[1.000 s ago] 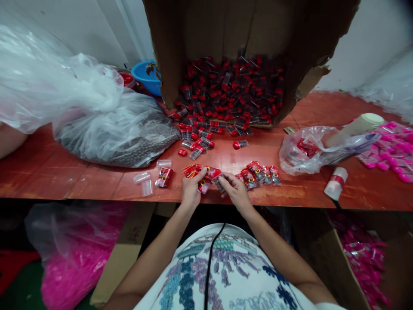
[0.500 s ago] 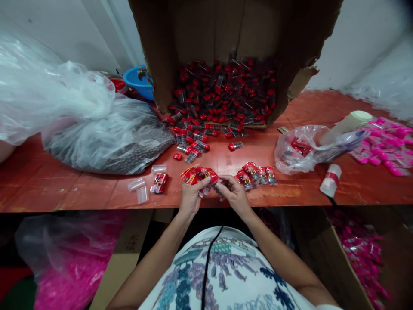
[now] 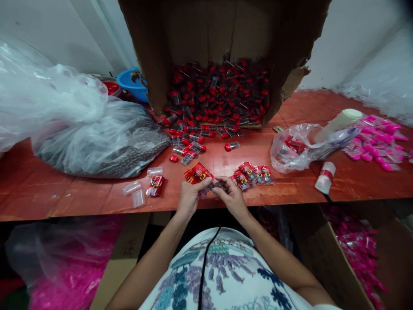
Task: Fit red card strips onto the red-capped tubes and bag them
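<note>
My left hand (image 3: 191,194) is closed on a fanned bunch of small red printed packets (image 3: 197,173). My right hand (image 3: 231,194) pinches the dark, filled end of one packet (image 3: 218,185), close against the left fingertips. Just right of the hands lies a small group of red packets (image 3: 248,174) with dark contents. To the left, a stack of red cards or packets (image 3: 155,186) sits beside several clear empty tubes (image 3: 138,198). Beyond the hands, clear tubes with red caps and dark filling (image 3: 189,157) lie on the red table (image 3: 106,198).
A torn cardboard box (image 3: 295,84) on its side holds many red-capped tubes. Left are a plastic bag of dark beads (image 3: 106,142) and a blue bowl (image 3: 134,84). Right are a clear bag (image 3: 284,150), a white roll (image 3: 325,178) and pink items (image 3: 374,142). Boxes of pink goods stand below.
The packets between my hands have shifted: the red printed face now stands up more plainly, and dark contents show by the right fingers. The whole view has moved slightly.
</note>
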`<action>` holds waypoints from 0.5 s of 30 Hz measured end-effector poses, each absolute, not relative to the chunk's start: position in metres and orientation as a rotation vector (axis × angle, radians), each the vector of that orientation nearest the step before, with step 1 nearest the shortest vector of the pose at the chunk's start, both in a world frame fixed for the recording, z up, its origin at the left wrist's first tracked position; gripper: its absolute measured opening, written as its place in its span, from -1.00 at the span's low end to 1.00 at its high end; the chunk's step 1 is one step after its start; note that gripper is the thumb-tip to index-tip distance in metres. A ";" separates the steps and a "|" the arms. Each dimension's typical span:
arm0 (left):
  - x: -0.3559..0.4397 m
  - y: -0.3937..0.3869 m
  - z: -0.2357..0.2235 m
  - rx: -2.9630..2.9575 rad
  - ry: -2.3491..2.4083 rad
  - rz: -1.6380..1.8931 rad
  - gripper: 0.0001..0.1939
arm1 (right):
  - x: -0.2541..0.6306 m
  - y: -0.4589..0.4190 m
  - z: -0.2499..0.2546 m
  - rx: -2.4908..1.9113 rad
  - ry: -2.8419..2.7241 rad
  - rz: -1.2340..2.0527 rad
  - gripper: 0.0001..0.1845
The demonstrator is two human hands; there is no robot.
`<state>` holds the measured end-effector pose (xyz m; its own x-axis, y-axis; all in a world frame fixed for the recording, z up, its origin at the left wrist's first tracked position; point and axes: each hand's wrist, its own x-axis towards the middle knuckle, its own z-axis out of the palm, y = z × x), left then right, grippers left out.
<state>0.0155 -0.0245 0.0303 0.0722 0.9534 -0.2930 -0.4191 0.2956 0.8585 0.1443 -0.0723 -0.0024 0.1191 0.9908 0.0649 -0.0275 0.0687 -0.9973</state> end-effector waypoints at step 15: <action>0.023 -0.021 0.031 0.734 1.073 1.018 -0.72 | 0.146 -0.083 -0.005 -1.288 -1.140 0.929 -0.54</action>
